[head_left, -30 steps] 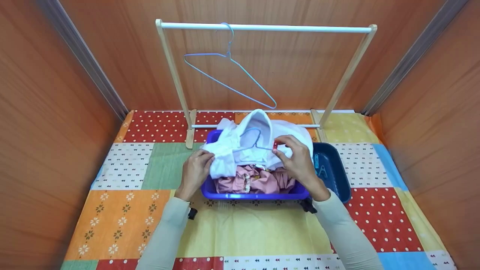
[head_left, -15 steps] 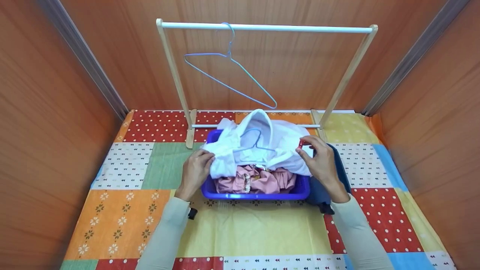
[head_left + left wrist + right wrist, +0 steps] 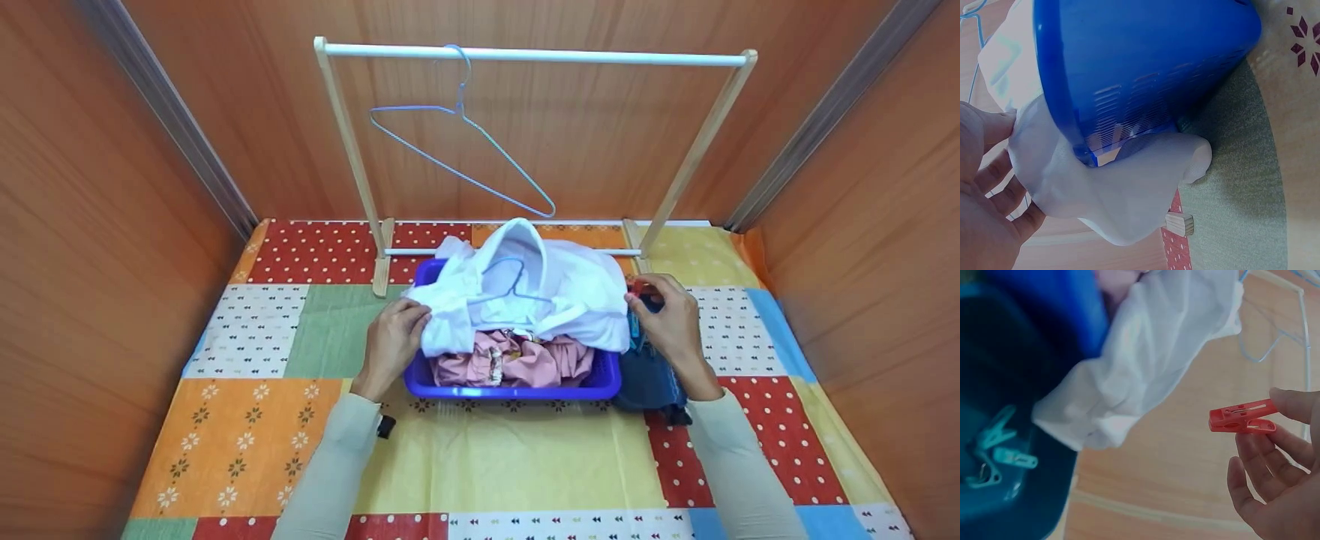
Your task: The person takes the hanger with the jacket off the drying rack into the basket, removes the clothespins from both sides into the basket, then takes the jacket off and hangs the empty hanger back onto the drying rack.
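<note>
A white hooded garment point(image 3: 585, 292) lies spread over a purple-blue basket point(image 3: 517, 393), with a blue wire hanger point(image 3: 513, 291) at its neck. My left hand point(image 3: 394, 334) pinches the garment's left side at the basket's rim; in the left wrist view the white cloth point(image 3: 1123, 185) drapes down outside the basket wall. Held between my right hand's point(image 3: 1280, 467) thumb and fingers is a red clothespin point(image 3: 1241, 419), beside the garment's right side and apart from it. Below the white cloth, a pink garment point(image 3: 529, 366) fills the basket's front.
A dark blue tray point(image 3: 1044, 495) with several teal clothespins point(image 3: 1015, 457) stands right of the basket, partly under my right hand. Behind stands a rack with a white rail point(image 3: 600, 56), from which another blue hanger point(image 3: 460, 97) hangs. Wooden panels enclose the patchwork cloth point(image 3: 525, 457).
My right hand has moved right from the hanger's right shoulder to beyond the garment's edge, carrying the red clothespin. The garment's right side now lies over the basket's right rim. My left hand stays put.
</note>
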A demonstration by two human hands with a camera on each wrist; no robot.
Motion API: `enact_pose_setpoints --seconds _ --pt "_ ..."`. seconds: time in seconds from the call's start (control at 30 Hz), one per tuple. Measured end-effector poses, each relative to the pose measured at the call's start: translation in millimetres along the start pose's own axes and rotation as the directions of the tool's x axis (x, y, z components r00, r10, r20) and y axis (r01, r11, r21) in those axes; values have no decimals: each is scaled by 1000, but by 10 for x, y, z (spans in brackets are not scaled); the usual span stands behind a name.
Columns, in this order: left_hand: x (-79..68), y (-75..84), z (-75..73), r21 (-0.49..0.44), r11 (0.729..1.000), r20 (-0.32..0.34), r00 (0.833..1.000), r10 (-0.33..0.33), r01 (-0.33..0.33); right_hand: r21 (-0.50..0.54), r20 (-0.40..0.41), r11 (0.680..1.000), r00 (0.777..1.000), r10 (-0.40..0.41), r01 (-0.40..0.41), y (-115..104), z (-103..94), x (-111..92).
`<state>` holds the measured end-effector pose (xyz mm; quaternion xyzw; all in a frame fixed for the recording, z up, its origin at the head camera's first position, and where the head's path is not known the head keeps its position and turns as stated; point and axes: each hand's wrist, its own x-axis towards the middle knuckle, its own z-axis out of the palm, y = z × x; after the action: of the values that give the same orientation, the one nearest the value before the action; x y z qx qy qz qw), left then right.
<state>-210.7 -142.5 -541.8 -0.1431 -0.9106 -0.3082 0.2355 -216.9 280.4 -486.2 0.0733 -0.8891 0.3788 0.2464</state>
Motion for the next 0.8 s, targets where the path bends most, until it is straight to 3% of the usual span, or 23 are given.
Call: enact_pose_setpoints --seconds 0.43,0.63,0.8 --pt "0 7 -6 -4 1000 4 1000 -11 11 -116 32 982 987 156 -151 504 86 -16" --pt "-3 6 -4 9 1000 -1 1000 -3 3 -151 78 960 965 249 -236 674 102 -45" --pt "-6 1 0 8 1000 2 1000 -4 4 -210 124 929 934 335 -306 797 96 -56"
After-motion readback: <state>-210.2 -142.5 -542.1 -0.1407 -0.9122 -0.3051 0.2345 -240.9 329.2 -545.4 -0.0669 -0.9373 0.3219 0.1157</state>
